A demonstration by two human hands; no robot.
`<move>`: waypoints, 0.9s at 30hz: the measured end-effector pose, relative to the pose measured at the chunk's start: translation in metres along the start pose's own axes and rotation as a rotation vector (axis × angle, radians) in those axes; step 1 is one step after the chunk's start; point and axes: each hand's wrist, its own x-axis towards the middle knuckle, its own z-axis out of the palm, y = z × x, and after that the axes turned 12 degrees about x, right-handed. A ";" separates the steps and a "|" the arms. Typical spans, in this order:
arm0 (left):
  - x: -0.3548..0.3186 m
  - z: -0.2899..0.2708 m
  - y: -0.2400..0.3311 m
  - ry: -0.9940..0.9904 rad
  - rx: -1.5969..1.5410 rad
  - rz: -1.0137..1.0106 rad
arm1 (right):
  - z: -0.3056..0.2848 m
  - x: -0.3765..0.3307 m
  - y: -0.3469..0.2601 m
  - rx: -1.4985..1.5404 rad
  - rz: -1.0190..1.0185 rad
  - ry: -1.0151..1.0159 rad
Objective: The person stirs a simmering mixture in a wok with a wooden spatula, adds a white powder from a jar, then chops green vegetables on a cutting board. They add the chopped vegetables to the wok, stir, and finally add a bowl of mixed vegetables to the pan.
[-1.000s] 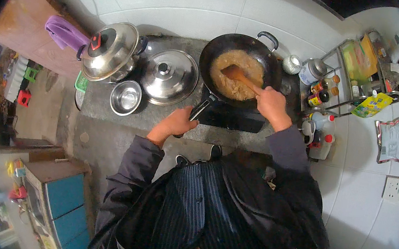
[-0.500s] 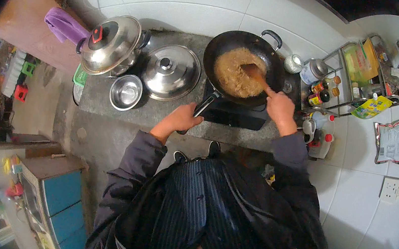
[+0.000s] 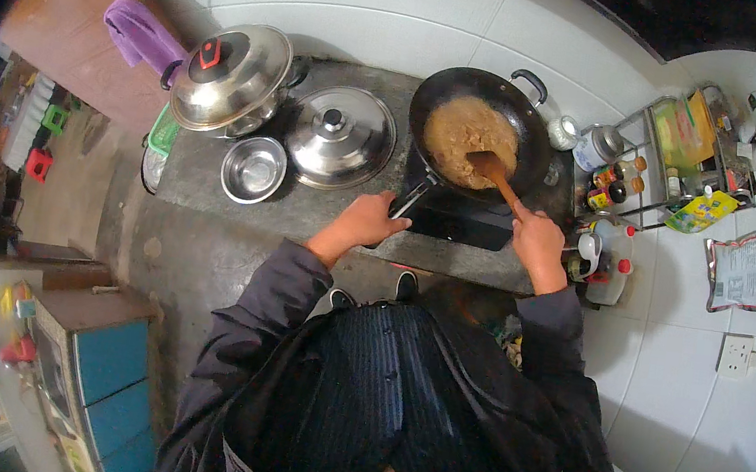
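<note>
A black wok sits on the dark stove, holding brown, saucy food with lumps in it. My left hand is closed round the wok's long handle. In my right hand is the shaft of a wooden spatula, its blade resting in the near right part of the food. The food hides the blade's tip. At the wok's far side a small loop handle stands free.
Left of the wok lie a domed steel lid, a steel bowl and a lidded steel pot. Jars, bottles and a wire rack crowd the right side. A purple cloth hangs at far left.
The spatula blade has shifted toward the near side of the wok, and my right hand has drawn back nearer me. The whole view has shifted slightly. My left hand keeps its grip.
</note>
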 end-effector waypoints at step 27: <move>-0.380 0.063 -0.094 0.780 -0.284 -0.944 | 0.094 -0.101 -0.366 0.614 -1.359 -0.881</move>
